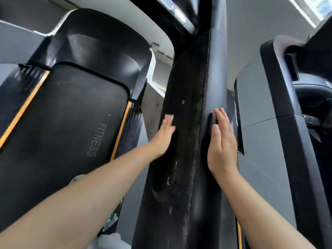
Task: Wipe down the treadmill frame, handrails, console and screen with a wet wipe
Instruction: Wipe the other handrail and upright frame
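Observation:
A black treadmill upright (185, 141), dusty and speckled, runs up the middle of the view to the console (179, 15) at the top. My left hand (162, 139) lies flat against the upright's left face with straight fingers. A small white patch (169, 116) shows at its fingertips; I cannot tell whether it is the wet wipe. My right hand (221, 141) presses flat on the upright's right face, fingers straight and together, with nothing visible in it.
The black running belt (68, 132), printed FITNESS and edged with orange stripes, lies to the left. A neighbouring machine's dark frame (287, 105) stands close on the right. A white object (109, 239) and something green-and-white lie on the floor at the bottom.

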Demonstrator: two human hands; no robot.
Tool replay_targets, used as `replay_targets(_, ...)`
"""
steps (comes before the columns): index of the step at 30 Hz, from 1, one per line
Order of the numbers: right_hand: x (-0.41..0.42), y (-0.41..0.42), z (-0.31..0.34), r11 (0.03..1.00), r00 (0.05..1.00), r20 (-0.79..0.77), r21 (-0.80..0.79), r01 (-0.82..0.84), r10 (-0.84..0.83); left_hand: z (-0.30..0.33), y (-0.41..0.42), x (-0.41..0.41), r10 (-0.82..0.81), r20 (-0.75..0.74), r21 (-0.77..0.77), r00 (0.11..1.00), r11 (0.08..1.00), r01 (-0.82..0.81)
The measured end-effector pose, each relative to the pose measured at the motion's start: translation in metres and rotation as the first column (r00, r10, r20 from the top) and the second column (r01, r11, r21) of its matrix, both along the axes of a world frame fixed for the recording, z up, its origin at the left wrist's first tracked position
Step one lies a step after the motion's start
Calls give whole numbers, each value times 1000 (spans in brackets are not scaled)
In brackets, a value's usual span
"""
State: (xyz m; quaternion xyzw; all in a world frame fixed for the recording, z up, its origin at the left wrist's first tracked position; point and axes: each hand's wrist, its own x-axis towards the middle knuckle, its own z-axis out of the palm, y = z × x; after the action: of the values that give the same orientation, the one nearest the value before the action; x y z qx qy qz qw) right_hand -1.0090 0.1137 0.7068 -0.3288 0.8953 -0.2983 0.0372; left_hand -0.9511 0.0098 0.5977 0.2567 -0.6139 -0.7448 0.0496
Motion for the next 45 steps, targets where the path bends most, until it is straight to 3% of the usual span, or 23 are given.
replay_targets(6, -1, 0, 0, 999, 1000, -19, 35, -19, 20, 38, 59, 54, -77, -224, -181, 972, 983, 36)
replay_targets(10, -1, 0, 3, 999, 999, 11, 11, -31, 31, 46, 62, 58, -106, -199, -326, 974, 945, 36)
replay_targets(16, 0, 2, 5, 997, 999, 0, 66, -42, 42, 54, 135, 131, -151, -199, -306, 968, 948, 85)
replay_targets(20, -1, 1, 5, 997, 999, -8, 75, -34, 35, 47, 108, 103, -98, -131, -301, 987, 952, 55)
replay_targets(26, -1, 1, 6, 997, 1000, 1, 79, -18, 18, 37, 61, 65, -4, -80, -36, 997, 999, 1)
replay_targets(31, 0, 0, 6, 996, 1000, -2, 86, -18, 19, 39, 130, 128, -82, -132, -195, 988, 979, 55)
replay_targets(34, 1, 0, 7, 995, 1000, 1, 95, -13, 13, 43, 120, 119, -100, -109, -165, 989, 983, 81)
replay_targets(37, 2, 0, 7, 996, 1000, -5, 84, -6, 6, 43, 89, 87, -44, -97, -77, 994, 996, 37)
replay_targets(41, 2, 0, 7, 997, 1000, -4, 73, -3, 3, 42, 86, 67, 25, -66, -140, 998, 990, -34)
replay_targets(43, 3, 0, 8, 997, 1000, 1, 71, -5, 5, 39, 99, 69, 178, -106, -96, 978, 977, -188)
replay_targets(45, 3, 0, 8, 998, 1000, 0, 68, -6, 6, 40, 103, 72, 406, -122, 117, 906, 912, -393)
